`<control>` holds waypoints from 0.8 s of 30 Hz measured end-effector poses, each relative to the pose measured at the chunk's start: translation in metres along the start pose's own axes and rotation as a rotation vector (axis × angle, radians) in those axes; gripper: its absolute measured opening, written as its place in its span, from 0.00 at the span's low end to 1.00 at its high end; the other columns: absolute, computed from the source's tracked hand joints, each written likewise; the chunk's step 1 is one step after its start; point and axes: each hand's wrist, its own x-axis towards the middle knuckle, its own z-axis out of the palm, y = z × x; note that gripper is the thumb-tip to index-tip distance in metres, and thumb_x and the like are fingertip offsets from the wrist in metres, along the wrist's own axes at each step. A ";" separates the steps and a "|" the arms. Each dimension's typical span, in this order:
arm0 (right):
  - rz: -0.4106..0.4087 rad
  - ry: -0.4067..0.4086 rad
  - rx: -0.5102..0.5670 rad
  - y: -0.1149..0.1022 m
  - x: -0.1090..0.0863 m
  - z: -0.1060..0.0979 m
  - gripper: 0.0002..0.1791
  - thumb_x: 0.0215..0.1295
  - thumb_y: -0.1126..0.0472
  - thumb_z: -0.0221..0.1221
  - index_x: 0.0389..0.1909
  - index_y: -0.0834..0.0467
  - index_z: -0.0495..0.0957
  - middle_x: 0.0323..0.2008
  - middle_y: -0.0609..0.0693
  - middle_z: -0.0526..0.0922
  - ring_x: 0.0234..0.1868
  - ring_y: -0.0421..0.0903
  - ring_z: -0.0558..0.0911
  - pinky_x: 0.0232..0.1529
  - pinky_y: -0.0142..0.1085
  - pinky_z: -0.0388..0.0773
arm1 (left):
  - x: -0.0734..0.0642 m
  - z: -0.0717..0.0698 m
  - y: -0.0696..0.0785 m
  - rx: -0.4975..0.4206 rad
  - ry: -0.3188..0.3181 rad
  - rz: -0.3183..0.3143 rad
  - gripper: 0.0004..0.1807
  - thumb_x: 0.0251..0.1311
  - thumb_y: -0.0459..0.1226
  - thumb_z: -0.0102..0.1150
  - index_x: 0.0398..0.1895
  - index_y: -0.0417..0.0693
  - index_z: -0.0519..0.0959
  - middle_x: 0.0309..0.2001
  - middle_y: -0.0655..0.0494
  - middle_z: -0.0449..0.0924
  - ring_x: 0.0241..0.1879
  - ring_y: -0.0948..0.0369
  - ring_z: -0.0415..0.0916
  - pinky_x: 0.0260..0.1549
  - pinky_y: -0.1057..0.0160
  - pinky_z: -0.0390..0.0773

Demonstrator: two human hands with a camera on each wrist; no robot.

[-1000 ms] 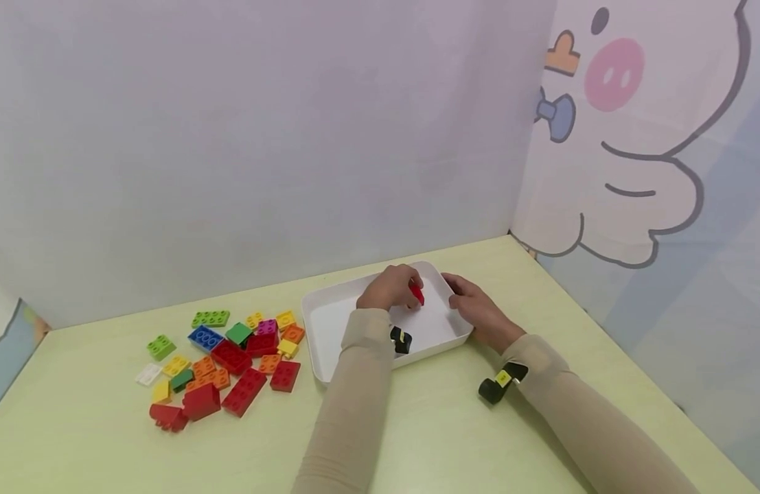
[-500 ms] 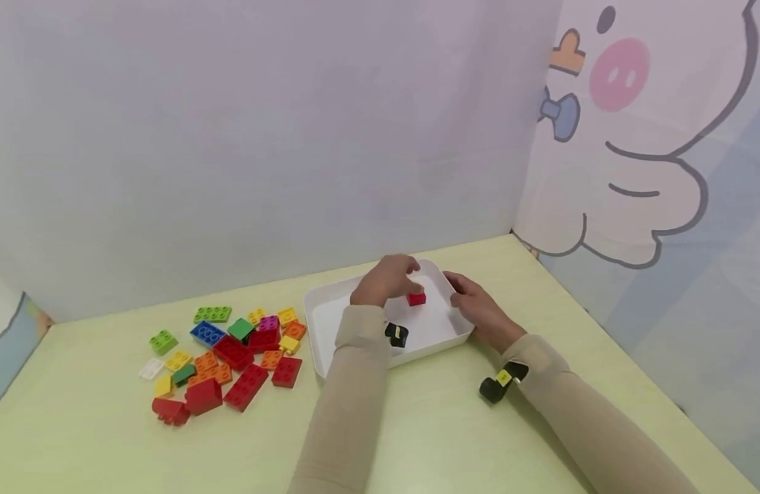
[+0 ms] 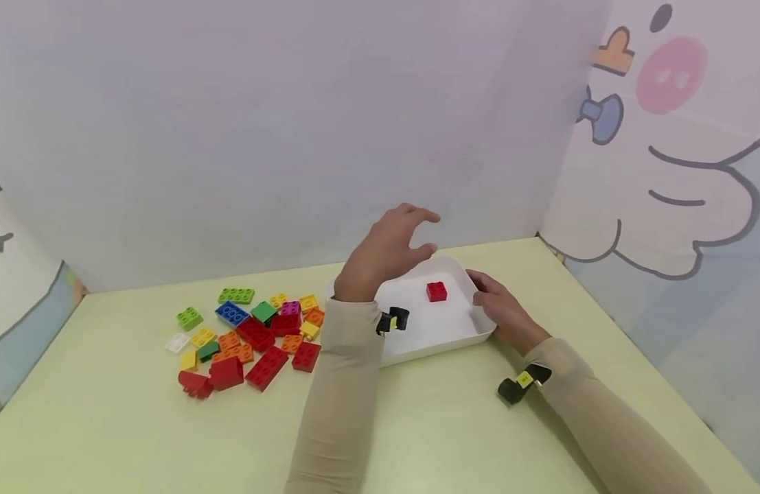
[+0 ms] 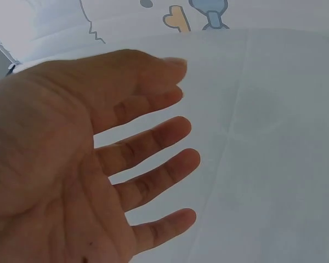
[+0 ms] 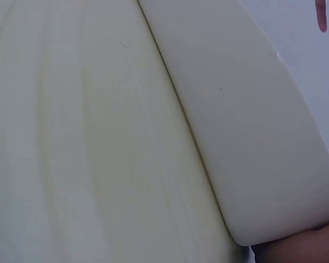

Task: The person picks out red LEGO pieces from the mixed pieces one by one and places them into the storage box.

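A white tray (image 3: pixel 429 336) sits on the table with one red toy brick (image 3: pixel 436 291) lying studs up inside it. My left hand (image 3: pixel 388 247) is raised above the tray's left part, thumb and fingers spread apart; in the left wrist view the palm (image 4: pixel 66 181) holds nothing. With the thumb over the rim and the fingers outside, my right hand (image 3: pixel 506 312) grips the tray's right end. The tray's outer wall (image 5: pixel 247 120) fills much of the right wrist view, where only a little of that hand shows at the lower corner.
Left of the tray lies a loose spread of toy bricks, among them a long red brick (image 3: pixel 267 368), a blue brick (image 3: pixel 233 313) and a light green brick (image 3: pixel 236 296). A pale curtain (image 3: pixel 262 137) hangs behind the table, with a printed curtain (image 3: pixel 676 158) on the right.
My left hand has let go of the red brick inside the tray, then risen up and away from it. The right hand keeps its grip on the tray. The head view has shifted slightly.
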 end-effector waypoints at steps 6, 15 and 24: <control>-0.013 -0.012 0.005 0.005 0.001 -0.011 0.37 0.73 0.70 0.39 0.82 0.53 0.48 0.80 0.54 0.48 0.74 0.57 0.55 0.73 0.53 0.56 | -0.003 -0.005 0.010 0.057 0.010 0.034 0.27 0.70 0.43 0.63 0.71 0.54 0.72 0.69 0.54 0.68 0.69 0.55 0.64 0.67 0.53 0.68; -0.023 -0.022 -0.011 0.012 -0.001 -0.028 0.38 0.72 0.71 0.38 0.82 0.54 0.46 0.81 0.54 0.45 0.75 0.56 0.52 0.74 0.53 0.53 | -0.024 -0.021 0.025 0.071 0.050 0.048 0.27 0.70 0.43 0.62 0.71 0.53 0.72 0.69 0.55 0.68 0.69 0.54 0.62 0.68 0.54 0.65; -0.048 -0.032 -0.046 0.008 -0.001 -0.042 0.39 0.71 0.72 0.38 0.82 0.55 0.43 0.81 0.55 0.42 0.76 0.57 0.48 0.74 0.55 0.50 | -0.049 -0.042 0.035 0.076 0.039 0.077 0.29 0.70 0.44 0.62 0.72 0.53 0.70 0.70 0.55 0.67 0.70 0.54 0.60 0.67 0.56 0.65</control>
